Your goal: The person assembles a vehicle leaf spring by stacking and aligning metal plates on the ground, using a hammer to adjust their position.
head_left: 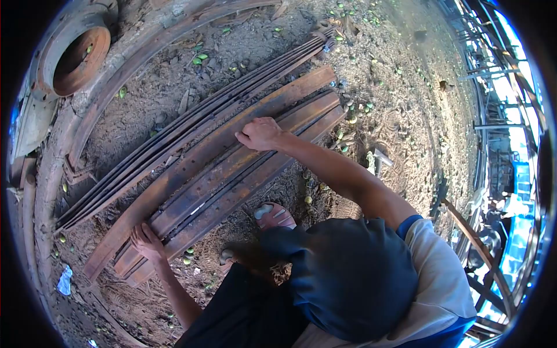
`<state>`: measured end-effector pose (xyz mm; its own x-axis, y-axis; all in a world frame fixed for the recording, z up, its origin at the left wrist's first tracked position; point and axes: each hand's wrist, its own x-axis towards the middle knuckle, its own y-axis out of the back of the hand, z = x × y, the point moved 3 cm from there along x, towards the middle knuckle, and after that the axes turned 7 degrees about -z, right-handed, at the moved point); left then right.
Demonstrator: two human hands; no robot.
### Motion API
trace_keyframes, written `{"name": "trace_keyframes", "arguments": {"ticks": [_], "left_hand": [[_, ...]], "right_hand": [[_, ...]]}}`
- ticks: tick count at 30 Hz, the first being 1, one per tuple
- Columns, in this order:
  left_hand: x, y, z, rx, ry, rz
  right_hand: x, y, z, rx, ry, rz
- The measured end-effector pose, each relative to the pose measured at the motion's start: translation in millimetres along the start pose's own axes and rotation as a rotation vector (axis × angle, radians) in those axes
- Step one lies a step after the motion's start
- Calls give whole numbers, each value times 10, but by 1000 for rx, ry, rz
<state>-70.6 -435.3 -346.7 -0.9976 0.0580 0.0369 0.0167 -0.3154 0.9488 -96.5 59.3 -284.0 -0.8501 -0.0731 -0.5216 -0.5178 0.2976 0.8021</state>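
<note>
Three long rusty steel bars lie side by side on the dirt. My left hand (149, 242) is at the lower left end of the middle bar (194, 200), its fingers bent over the far edge. Farther up that same bar, my right hand (261, 134) has its fingers curled at the edge, partly hidden from above. Beyond the hands is the far bar (180, 176), with small holes along it. The near bar (226, 200) rests on the side closest to my feet.
A bundle of thin metal strips (191, 122) lies beyond the bars. Farther left are a rusty metal ring (98, 53) and a long curved metal piece (119, 81). A hammer-like tool (380, 158) is on the ground at right. A sandalled foot (274, 216) is beside the bars.
</note>
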Motion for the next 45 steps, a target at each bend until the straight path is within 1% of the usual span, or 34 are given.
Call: {"name": "trace_keyframes", "arguments": {"ticks": [1, 3, 5, 8, 13, 15, 16, 20, 22, 24, 27, 33, 37, 38, 39, 41, 42, 43, 44, 45], "left_hand": [[18, 12, 22, -4, -13, 3], [-18, 38, 37, -38, -43, 48], [-38, 23, 27, -30, -82, 59], [-16, 23, 20, -36, -35, 91], [41, -49, -25, -43, -55, 42], [33, -56, -35, -10, -38, 64], [34, -42, 2, -6, -79, 99], [18, -35, 7, 16, -35, 28], [25, -57, -30, 32, -56, 77], [33, -65, -47, 31, -44, 57], [50, -119, -105, 35, -28, 30], [79, -109, -71, 84, 3, -1], [77, -68, -22, 78, 10, -17], [85, -58, -45, 126, 66, -134], [38, -160, -189, 180, 38, -12], [59, -281, -433, 262, 47, -86], [64, -191, -305, 238, 66, -100], [72, -94, -193, 228, -31, -42], [85, -180, -313, 271, -113, 26], [161, -145, -297, 203, -22, -169]], "right_hand": [[1, 22, 5, 3, -9, 10], [-22, 29, -20, -51, 51, 16], [-24, 82, -30, -39, 43, 3], [1, 99, -28, -20, 40, -14], [78, 59, 22, -6, 5, -48], [71, 60, 16, -7, 27, -52], [75, 62, 21, -8, 22, -55], [32, 49, 16, -23, 35, -63], [23, 22, 25, -20, 38, -61], [15, -26, 53, -40, 72, 15], [7, -36, 71, -53, 90, 64], [-4, 13, 63, -35, 121, 64], [-16, 18, 30, -28, 68, 32], [-25, 2, 12, -21, 76, 99], [-65, -2, 33, -18, 67, 170], [-60, -63, 57, 5, 61, 233], [-40, -108, 78, -10, 57, 272], [-77, -88, 60, -44, 60, 338], [-32, -160, 92, -49, 50, 373], [-61, -205, 95, -41, 84, 532]]}}
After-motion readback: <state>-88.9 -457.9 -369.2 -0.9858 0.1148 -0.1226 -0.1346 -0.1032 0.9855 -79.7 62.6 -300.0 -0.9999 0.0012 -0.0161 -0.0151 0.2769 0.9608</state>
